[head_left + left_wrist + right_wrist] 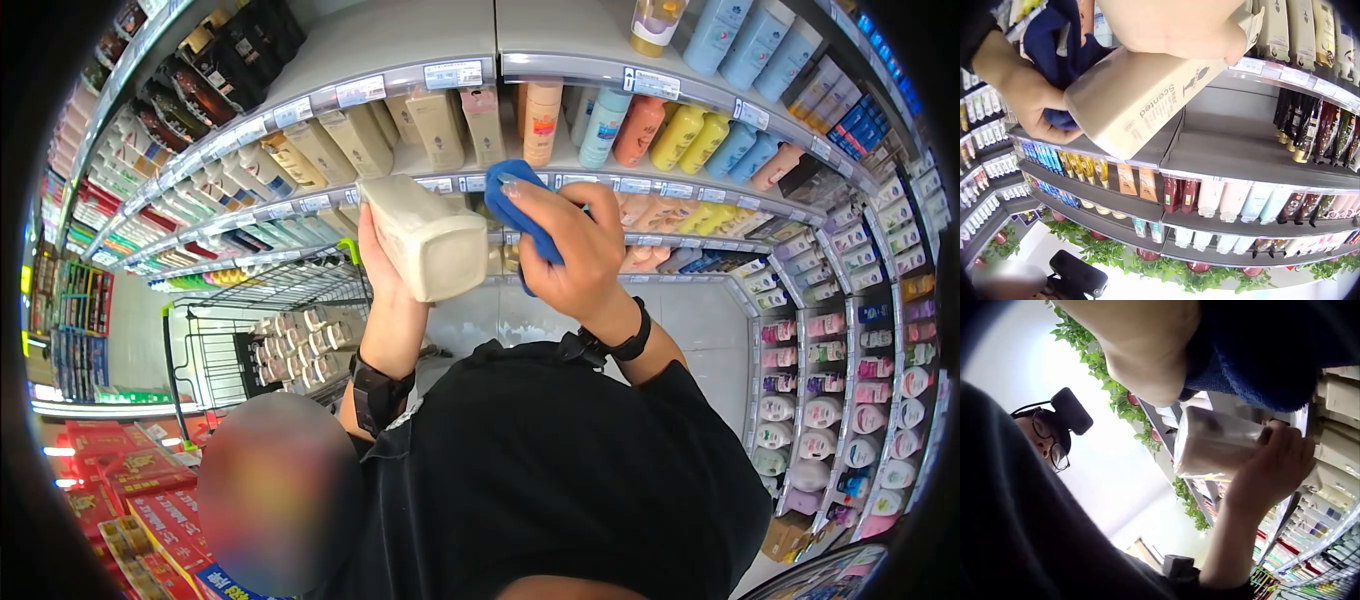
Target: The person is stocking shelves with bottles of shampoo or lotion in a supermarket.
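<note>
My left hand [388,268] grips a beige, square-sided bottle [425,232], tilted so that its flat base faces me. Printing with the word "Scented" runs along the side of the bottle [1147,103] in the left wrist view. Just right of the base, my right hand [580,255] pinches a folded blue cloth [522,208] between thumb and fingers. In the left wrist view the cloth [1054,37] overlaps the edge of the bottle. The right wrist view shows the cloth [1263,369] close up, with the left hand [1272,465] wrapped round the bottle beyond it.
Shelves [400,75] of bottles curve around in front, with similar beige bottles [435,130] on the second level. A wire shopping cart [215,340] holding several packed items [300,350] stands at left. Red boxes [170,520] are stacked at lower left. More shelving [840,380] lines the right.
</note>
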A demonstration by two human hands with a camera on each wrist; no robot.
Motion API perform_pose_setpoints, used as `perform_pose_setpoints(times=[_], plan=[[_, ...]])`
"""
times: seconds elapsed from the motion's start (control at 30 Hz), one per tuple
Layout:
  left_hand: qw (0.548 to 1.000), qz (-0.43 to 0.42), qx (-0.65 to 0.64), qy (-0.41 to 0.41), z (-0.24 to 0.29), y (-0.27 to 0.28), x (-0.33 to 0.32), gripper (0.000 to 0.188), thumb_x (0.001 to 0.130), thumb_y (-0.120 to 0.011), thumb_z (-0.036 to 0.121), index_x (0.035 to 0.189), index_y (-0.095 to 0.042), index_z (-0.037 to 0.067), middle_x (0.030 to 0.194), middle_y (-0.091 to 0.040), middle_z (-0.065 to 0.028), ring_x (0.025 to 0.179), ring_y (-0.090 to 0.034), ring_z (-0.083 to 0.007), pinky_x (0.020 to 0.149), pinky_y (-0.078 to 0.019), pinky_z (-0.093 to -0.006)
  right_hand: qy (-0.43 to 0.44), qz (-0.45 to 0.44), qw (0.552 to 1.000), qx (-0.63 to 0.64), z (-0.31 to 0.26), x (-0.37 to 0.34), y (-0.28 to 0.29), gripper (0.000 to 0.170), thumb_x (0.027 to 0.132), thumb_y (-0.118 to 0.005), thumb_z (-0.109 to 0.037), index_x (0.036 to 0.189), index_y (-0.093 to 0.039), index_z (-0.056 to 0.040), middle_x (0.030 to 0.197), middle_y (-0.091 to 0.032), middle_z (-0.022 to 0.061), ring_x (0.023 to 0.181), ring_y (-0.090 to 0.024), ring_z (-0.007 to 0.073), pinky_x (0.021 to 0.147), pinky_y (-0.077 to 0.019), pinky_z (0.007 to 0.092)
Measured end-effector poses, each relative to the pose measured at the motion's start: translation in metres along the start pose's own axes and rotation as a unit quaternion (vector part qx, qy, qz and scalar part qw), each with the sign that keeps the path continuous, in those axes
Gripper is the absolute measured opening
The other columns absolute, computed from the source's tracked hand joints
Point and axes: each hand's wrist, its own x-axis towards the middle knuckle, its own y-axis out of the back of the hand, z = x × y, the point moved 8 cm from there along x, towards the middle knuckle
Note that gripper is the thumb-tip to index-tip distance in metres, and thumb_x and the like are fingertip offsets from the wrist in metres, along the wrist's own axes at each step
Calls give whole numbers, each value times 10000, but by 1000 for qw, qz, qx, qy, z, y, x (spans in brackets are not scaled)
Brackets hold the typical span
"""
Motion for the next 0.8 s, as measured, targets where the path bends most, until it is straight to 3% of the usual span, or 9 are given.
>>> perform_pose_setpoints(times=[0.2, 0.27, 0.3, 0.37, 0.47, 0.63, 0.73, 0.77, 0.8], plan=[[995, 95, 33, 8, -7, 19, 2, 555, 948, -261, 468, 1242, -491, 58, 1172, -567, -174, 1075, -544, -336, 957, -423, -495, 154, -57, 986, 25, -40, 4, -7, 399, 614, -691, -124, 1008, -644, -166, 1082, -626, -62, 795, -487, 171, 677, -420, 320], [996, 72, -51, 27, -8, 14, -2, 540, 936, -255, 478, 1211, -499, 83, 1167, -568, -166, 1067, -542, -346, 937, -438, -479, 58, -68, 996, 13, -14, -2, -11, 417, 592, -684, -85, 1001, -646, -158, 1084, -629, -55, 802, -495, 184, 685, -422, 328], [985, 171, -4, 1, -6, 16, -6, 548, 930, -261, 490, 1205, -504, 82, 1160, -567, -167, 1071, -535, -356, 943, -431, -493, 17, -74, 997, 3, 1, -4, -12, 424, 586, -681, -75, 1002, -645, -154, 1085, -629, -50, 801, -498, 186, 685, -422, 330], [988, 152, -15, 6, -4, 14, -7, 548, 927, -269, 492, 1198, -507, 79, 1150, -568, -167, 1065, -537, -353, 942, -430, -492, -35, -68, 997, 1, 18, -10, -10, 467, 565, -669, -36, 1019, -639, -141, 1090, -632, -32, 792, -509, 197, 678, -425, 340], [987, 161, 8, -3, -5, 13, -11, 539, 928, -277, 483, 1194, -507, 74, 1134, -571, -166, 1057, -539, -350, 943, -430, -488, -11, -49, 998, 42, -10, -5, 2, 435, 587, -665, -58, 1012, -638, -146, 1084, -632, -38, 785, -506, 188, 666, -424, 340], [989, 147, 26, 23, -2, 36, -5, 522, 930, -266, 472, 1175, -523, 89, 1131, -574, -157, 1057, -536, -347, 949, -418, -498, 188, -37, 979, 74, -53, -14, -17, 320, 641, -656, -126, 960, -656, -142, 1011, -638, -36, 751, -511, 153, 667, -447, 296], [994, 89, -68, -17, 5, 28, -8, 600, 926, -263, 504, 1237, -475, 35, 1179, -551, -197, 1085, -524, -396, 953, -423, -502, 130, -46, 990, 39, -29, -23, -21, 325, 624, -669, -135, 949, -657, -134, 984, -644, -24, 727, -518, 163, 626, -453, 303], [986, 155, -63, -18, 7, 33, -10, 573, 925, -273, 488, 1208, -498, 44, 1147, -567, -182, 1046, -545, -391, 905, -453, -517, 98, -63, 991, 63, -19, -28, -21, 355, 589, -670, -103, 943, -658, -111, 964, -653, 7, 713, -525, 185, 602, -458, 301], [989, 137, -58, -13, 10, 33, -9, 559, 924, -281, 484, 1199, -505, 52, 1139, -573, -170, 1036, -551, -382, 896, -457, -519, 67, -50, 994, 74, -11, -33, -22, 364, 583, -662, -88, 946, -656, -105, 961, -656, 17, 717, -528, 192, 605, -461, 303]])
